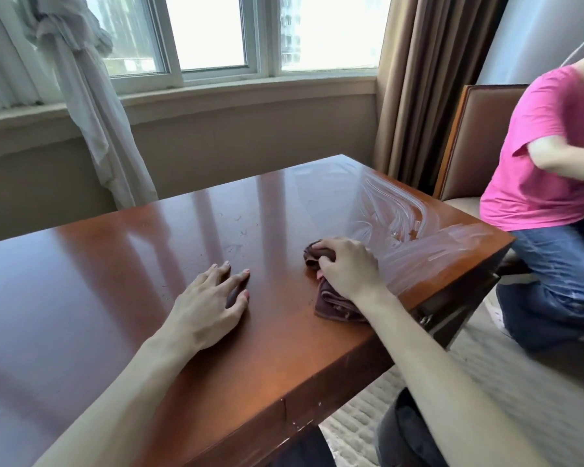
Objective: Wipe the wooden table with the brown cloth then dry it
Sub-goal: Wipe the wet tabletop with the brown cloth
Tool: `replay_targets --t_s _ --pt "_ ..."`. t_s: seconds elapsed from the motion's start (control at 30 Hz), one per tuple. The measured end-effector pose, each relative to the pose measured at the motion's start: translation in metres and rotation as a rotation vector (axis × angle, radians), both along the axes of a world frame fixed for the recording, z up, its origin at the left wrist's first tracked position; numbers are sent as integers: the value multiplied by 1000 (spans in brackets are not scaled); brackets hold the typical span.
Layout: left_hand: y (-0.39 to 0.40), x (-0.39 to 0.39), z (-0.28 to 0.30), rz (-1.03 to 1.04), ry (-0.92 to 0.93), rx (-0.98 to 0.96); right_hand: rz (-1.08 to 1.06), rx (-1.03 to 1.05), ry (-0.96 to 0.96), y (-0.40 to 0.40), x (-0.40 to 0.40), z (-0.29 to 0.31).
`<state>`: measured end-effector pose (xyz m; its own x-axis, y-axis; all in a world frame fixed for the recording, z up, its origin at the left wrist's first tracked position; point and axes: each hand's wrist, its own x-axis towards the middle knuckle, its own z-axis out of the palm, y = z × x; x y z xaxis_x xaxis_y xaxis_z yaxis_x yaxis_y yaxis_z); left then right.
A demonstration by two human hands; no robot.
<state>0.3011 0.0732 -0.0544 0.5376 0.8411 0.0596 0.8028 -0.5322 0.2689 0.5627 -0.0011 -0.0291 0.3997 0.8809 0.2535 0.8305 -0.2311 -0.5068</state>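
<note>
The glossy wooden table [132,257] fills the middle of the head view. A crumpled brown cloth [332,303] lies on it near the right edge. My right hand [346,266] presses down on the cloth and grips its bunched top. Wet, streaky wipe marks [415,230] spread over the table's right corner, just beyond the cloth. My left hand [213,303] rests flat on the tabletop to the left of the cloth, fingers spread, holding nothing.
A person in a pink shirt and jeans [547,183] sits on a chair [469,136] beside the table's right corner. Brown curtains [429,79] and a tied white curtain [91,96] hang by the window behind. Patterned carpet [486,382] lies to the right.
</note>
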Motion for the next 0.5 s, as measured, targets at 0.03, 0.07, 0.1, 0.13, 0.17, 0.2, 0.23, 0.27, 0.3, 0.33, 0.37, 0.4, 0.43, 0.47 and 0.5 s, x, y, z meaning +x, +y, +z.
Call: replay_targets --t_s 0.03,0.07,0.1,0.13,0.17,0.2,0.23,0.27,0.3,0.33,0.37,0.4,0.43,0.47,0.5 --pt "0 1 1 3 7 1 -61 -6 -74 4 -12 -3" --pt "0 2 3 5 12 4 -94 -11 -144 4 -26 -7" --pt "-1 3 4 7 18 6 -78 1 -182 -1 -39 -10" --pt "-3 3 4 9 24 10 -23 25 -183 -8 -50 -15" --pt "-4 4 5 7 30 15 56 38 -133 -15 -56 -15" --pt "-4 5 6 3 39 17 132 36 -72 -17 -54 -11" --pt "-4 5 6 -2 48 17 187 17 -32 -11 -46 -5" --pt "-3 5 7 -9 56 14 210 -5 -15 -1 -36 0" --pt "-2 4 6 -19 60 8 189 -33 -8 12 -27 4" --pt "-2 2 6 -27 61 0 144 -54 0 24 -19 6" --pt "-3 1 6 -31 62 -9 98 -59 10 34 -15 6" --pt "-4 1 5 -34 67 -16 64 -46 20 39 -15 4" --pt "-4 1 6 -33 76 -24 46 -31 21 39 -18 2" --pt "-4 2 8 -29 85 -39 49 -20 17 32 -21 0" --pt "-4 3 11 -21 90 -61 71 -16 9 20 -23 -2"
